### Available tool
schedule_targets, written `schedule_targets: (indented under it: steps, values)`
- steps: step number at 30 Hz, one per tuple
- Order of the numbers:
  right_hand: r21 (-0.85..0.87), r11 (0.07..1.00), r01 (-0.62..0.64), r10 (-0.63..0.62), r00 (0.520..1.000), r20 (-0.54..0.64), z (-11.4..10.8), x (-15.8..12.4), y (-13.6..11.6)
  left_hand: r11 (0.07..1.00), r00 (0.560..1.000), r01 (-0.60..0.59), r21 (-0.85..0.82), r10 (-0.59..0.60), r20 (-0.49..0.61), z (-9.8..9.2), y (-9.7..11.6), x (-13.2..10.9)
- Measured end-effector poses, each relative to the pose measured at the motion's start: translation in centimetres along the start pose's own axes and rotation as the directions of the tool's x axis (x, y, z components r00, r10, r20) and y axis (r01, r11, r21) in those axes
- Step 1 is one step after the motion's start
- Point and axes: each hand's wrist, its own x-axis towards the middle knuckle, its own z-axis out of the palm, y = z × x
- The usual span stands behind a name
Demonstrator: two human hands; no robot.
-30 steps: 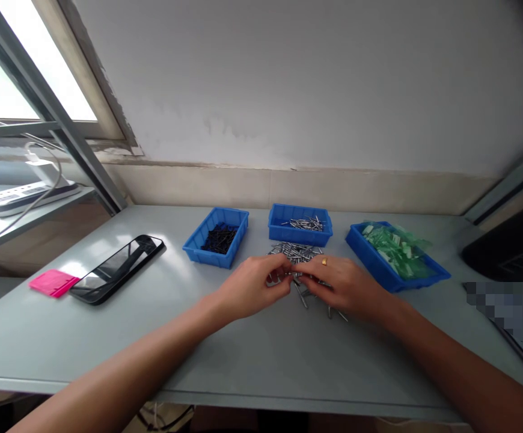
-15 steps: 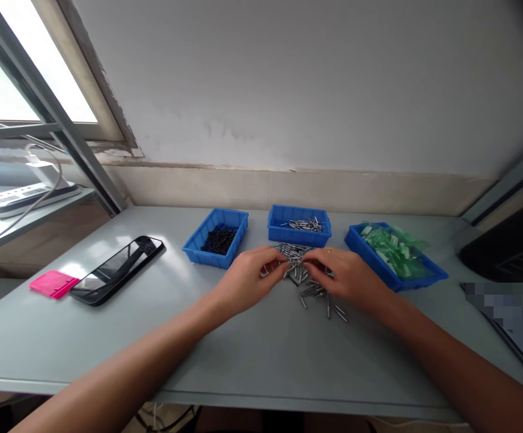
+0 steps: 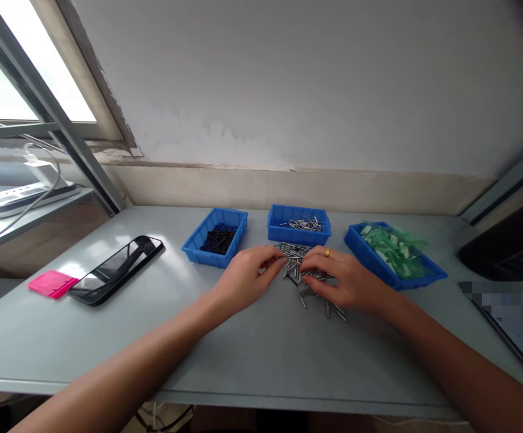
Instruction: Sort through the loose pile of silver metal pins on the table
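A loose pile of slim silver metal pins (image 3: 294, 273), which look like blind rivets, lies on the grey table. My left hand (image 3: 250, 273) is at the pile's left side with thumb and fingertips pinched together; whatever sits between them is too small to make out. Over the right part of the pile is my right hand (image 3: 345, 279), wearing a ring, its thumb and fingers apart and partly covering the pins. Just behind the pile stands a blue bin (image 3: 300, 236) with more silver pins in it.
Another blue bin (image 3: 207, 258) holds dark screw-like pieces. A third blue bin (image 3: 397, 284) at the right carries green plastic packets (image 3: 399, 249). To the left lie a dark-framed phone-like device (image 3: 117, 270) and a pink plastic piece (image 3: 53, 284). A black object (image 3: 509, 240) stands far right.
My right hand has shifted slightly, and its thumb and fingers have spread apart, away from the left fingertips. My left hand stays nearly in place, still pinched.
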Motion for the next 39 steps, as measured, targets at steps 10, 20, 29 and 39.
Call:
schedule_targets:
  steps: [10, 20, 29, 39]
  values:
    - [0.112, 0.916, -0.385, 0.401, 0.879, -0.256, 0.1, 0.5, 2.0, 0.955, 0.951, -0.194, 0.225, 0.127, 0.281, 0.7, -0.7, -0.6]
    - [-0.141, 0.96, -0.242, 0.247, 0.969, 0.023, 0.9, 0.1, 1.6, 0.927, 0.952, -0.181, 0.33, 0.081, 0.294, 1.3, -0.9, -0.5]
    - [-0.154, 0.979, -0.134, 0.159, 0.974, 0.163, 1.1, 0.0, 1.3, 0.917, 0.956, -0.157, 0.367, 0.048, 0.288, 1.2, -0.9, -0.5]
    - [-0.179, 0.98, -0.087, 0.117, 0.98, 0.164, 1.1, 0.1, 1.0, 0.925, 0.964, -0.122, 0.36, 0.023, 0.266, 1.1, -0.8, -0.4]
